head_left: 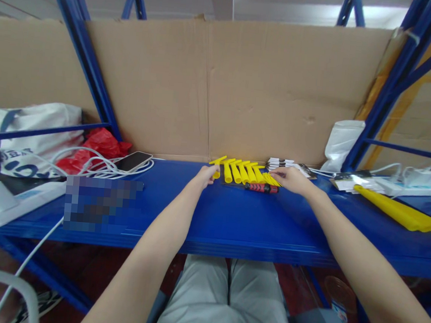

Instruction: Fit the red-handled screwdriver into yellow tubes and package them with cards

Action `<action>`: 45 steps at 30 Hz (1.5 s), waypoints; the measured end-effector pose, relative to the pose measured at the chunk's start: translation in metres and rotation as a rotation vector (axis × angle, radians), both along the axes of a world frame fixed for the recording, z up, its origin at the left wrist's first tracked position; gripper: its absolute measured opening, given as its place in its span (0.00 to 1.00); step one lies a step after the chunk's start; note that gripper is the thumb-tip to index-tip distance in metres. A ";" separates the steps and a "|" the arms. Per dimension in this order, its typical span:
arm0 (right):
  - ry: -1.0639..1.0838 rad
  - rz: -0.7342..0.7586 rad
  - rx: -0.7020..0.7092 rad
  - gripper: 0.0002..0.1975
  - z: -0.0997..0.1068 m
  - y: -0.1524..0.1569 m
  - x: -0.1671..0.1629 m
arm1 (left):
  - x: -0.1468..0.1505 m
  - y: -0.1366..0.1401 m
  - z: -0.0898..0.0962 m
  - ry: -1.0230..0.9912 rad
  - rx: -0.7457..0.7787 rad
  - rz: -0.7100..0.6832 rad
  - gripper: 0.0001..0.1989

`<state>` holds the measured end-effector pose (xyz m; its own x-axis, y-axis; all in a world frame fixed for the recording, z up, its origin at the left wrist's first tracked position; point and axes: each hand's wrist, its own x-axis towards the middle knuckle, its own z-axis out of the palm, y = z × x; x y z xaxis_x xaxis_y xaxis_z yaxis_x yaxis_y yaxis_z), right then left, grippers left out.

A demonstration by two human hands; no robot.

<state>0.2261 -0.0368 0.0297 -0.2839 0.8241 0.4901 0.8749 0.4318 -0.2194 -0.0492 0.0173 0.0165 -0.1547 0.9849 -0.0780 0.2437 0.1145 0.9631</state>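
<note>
At the left end of a row of yellow T-shaped plastic pieces (240,171), my left hand (208,175) closes its fingers round the outermost yellow T-shaped piece (218,160). Several more lie side by side to its right, their tubular ends facing me. My right hand (290,179) is at the other end of the row, fingertips pinched together over a small fan of thin yellow strips (270,178). Whatever sits between those fingertips is too small to make out. A screwdriver with a red and black handle (261,187) lies in front of the row, between both hands.
Behind the right hand is a stack of white and black packets (280,163). Far right lie long yellow pieces (401,210) and a white power strip (415,188). On the left are coiled white cables (99,165), a phone (135,161) and a red bag (103,145). Cardboard (280,92) walls the back.
</note>
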 end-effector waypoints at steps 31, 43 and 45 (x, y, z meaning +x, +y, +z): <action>0.760 -0.126 -0.004 0.19 -0.003 0.014 0.004 | 0.047 -0.057 0.017 0.007 0.252 -0.655 0.24; 0.949 0.022 -0.212 0.07 -0.008 0.007 -0.028 | 0.047 -0.062 0.010 0.856 0.577 -0.392 0.12; 0.973 0.024 -0.244 0.08 -0.007 0.002 -0.033 | 0.046 -0.063 0.011 0.979 0.551 -0.365 0.16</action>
